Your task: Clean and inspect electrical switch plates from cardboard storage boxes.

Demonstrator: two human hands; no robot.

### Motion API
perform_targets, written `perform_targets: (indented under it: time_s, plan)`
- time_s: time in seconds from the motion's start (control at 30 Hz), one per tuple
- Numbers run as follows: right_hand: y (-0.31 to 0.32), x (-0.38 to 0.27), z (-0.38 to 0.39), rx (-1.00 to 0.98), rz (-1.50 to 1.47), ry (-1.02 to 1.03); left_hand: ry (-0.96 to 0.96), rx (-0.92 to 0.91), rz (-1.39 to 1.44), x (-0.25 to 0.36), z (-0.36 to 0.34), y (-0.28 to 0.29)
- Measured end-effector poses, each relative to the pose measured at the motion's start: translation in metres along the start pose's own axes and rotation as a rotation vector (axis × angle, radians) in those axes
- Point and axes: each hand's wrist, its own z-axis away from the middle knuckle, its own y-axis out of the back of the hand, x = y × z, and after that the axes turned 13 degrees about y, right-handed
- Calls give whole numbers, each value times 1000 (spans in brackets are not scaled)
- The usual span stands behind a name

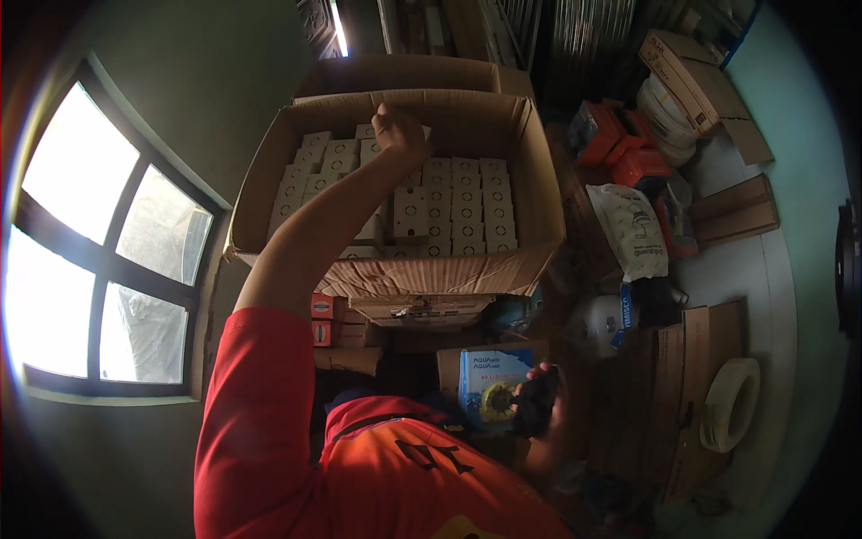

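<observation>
My left hand [400, 139] reaches into a large open cardboard carton [449, 271], near its far wall. Its fingers are curled, and a white edge shows beside them; what they hold, if anything, is hidden. Rows of white electrical boxes [467, 205] with round marks on their faces fill much of the carton. One box [410, 214] sits higher than those around it. Low and to the right, my right hand [555, 415] is closed around a dark black object [536, 402], too dim to name. Behind that hand is a blue printed box [480, 382] with a yellow picture.
Small red-and-white boxes [321, 320] lie below the carton at left. A window [108, 242] fills the left wall. To the right are orange-red cases [639, 166], a white printed bag [628, 229], a white coil [730, 404] and flattened cardboard [709, 346]. Metal sheets [588, 45] stand behind.
</observation>
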Motion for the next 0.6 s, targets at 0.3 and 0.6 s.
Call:
perform_targets:
  time_s: [0.3,0.6]
  plan:
    - [-33,-7,-32,182,-221,-10,-84,-38,425,-14,32,58]
    - [-131,-47,-69,151,13,333,-443,-510,2024,-149,145,106]
